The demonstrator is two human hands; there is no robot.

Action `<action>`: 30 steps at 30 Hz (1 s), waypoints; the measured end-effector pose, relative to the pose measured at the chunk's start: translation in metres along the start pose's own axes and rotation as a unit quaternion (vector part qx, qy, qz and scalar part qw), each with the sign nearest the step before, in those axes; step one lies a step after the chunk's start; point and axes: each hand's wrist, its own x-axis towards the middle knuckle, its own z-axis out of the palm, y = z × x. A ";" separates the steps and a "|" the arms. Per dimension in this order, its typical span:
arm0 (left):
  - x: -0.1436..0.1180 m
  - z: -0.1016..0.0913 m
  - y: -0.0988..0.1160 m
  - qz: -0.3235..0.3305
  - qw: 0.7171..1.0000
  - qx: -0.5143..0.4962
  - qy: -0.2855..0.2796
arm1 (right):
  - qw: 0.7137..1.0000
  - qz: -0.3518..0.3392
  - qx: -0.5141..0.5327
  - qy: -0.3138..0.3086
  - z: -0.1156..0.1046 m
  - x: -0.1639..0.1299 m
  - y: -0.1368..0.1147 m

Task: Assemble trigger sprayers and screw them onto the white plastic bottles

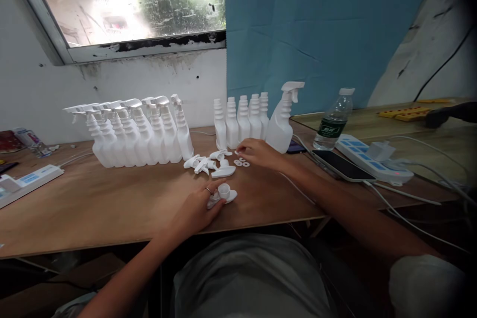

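While the left hand grasps 1 sprayer head, the right hand, at its 1 o'clock, touches 1 washer, grip unclear.

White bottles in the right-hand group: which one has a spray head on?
The rightmost bottle, nearest the water bottle; a trigger sprayer tops it, while the other five show bare necks.

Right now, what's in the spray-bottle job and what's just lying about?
Likely in the job: spray head under the left hand, loose spray heads, flat white rings, headless bottles, bottles with spray heads.

Likely lying about: water bottle, phone, power strips.
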 end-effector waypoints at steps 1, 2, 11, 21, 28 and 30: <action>0.000 -0.001 0.000 -0.012 1.000 -0.012 -0.003 | 1.000 -0.012 0.015 0.016 -0.005 -0.005 -0.010; 0.000 -0.001 0.000 -0.020 1.000 -0.023 -0.006 | 0.998 -0.031 0.043 0.038 -0.008 -0.012 -0.021; 0.001 -0.001 -0.001 -0.007 0.997 -0.077 -0.012 | 0.980 -0.123 0.150 0.043 0.026 -0.066 -0.080; -0.002 -0.001 -0.001 -0.006 1.000 -0.017 -0.003 | 0.974 -0.089 0.206 0.030 0.040 -0.079 -0.083; -0.002 -0.005 0.002 0.078 0.992 0.097 -0.005 | 0.985 -0.087 0.146 0.037 0.048 -0.078 -0.079; -0.002 -0.005 0.001 0.086 0.991 0.107 -0.003 | 0.986 -0.087 0.138 0.031 0.049 -0.078 -0.078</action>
